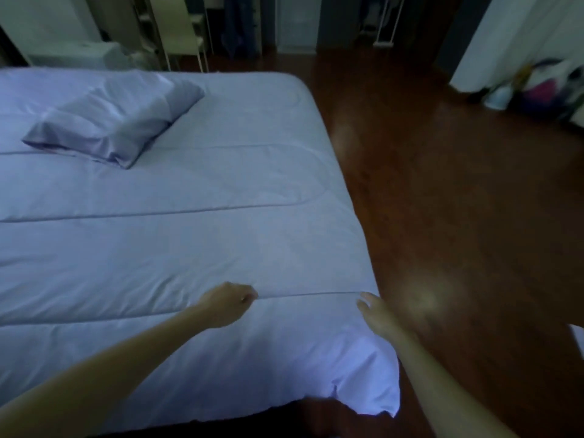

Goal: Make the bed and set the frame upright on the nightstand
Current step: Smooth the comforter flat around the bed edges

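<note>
Smoothing the comforter [177, 191] looks like the step in hand. I see my left hand [226, 305] curled shut, knuckles down on a stitched seam near the right edge, whether pinching fabric I cannot tell. My right hand [374, 312] hovers with fingers spread at that edge, blurred, gripping nothing. Both sit at the near right corner, probably to square it. A pillow [113, 121] lies far left. No frame or nightstand shows.
</note>
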`<action>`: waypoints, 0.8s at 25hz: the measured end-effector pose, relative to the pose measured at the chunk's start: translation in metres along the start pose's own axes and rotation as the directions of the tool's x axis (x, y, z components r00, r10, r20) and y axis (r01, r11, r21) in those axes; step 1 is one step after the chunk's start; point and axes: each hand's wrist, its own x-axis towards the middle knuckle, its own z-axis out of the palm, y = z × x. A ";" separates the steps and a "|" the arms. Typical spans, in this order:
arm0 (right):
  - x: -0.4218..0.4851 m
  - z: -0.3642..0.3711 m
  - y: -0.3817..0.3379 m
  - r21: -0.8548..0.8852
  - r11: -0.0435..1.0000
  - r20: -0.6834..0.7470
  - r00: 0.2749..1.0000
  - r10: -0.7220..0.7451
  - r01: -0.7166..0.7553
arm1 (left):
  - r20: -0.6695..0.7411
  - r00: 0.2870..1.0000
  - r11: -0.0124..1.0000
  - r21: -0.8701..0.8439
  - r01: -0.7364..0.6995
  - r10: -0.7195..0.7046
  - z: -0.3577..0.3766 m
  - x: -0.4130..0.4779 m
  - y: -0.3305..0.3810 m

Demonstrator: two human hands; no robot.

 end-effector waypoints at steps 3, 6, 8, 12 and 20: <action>-0.014 -0.061 -0.041 0.190 0.964 -0.134 0.978 -0.161 0.185 | -0.179 0.978 0.965 -0.216 -0.149 0.111 -0.039 0.006 0.067; -0.025 -0.124 -0.062 0.381 0.860 -0.237 0.935 -0.264 0.339 | -0.283 0.941 0.886 -0.366 -0.285 0.186 -0.062 0.011 0.130; -0.027 -0.161 -0.062 0.463 0.789 -0.289 0.910 -0.296 0.404 | -0.330 0.922 0.825 -0.449 -0.343 0.204 -0.069 0.021 0.165; -0.015 -0.224 -0.042 0.471 0.730 -0.325 0.867 -0.378 0.495 | -0.388 0.913 0.688 -0.629 -0.363 0.127 -0.076 0.049 0.239; 0.012 -0.325 0.036 0.555 0.601 -0.267 0.807 -0.526 0.575 | -0.525 0.830 0.339 -0.828 -0.447 -0.187 -0.084 0.083 0.386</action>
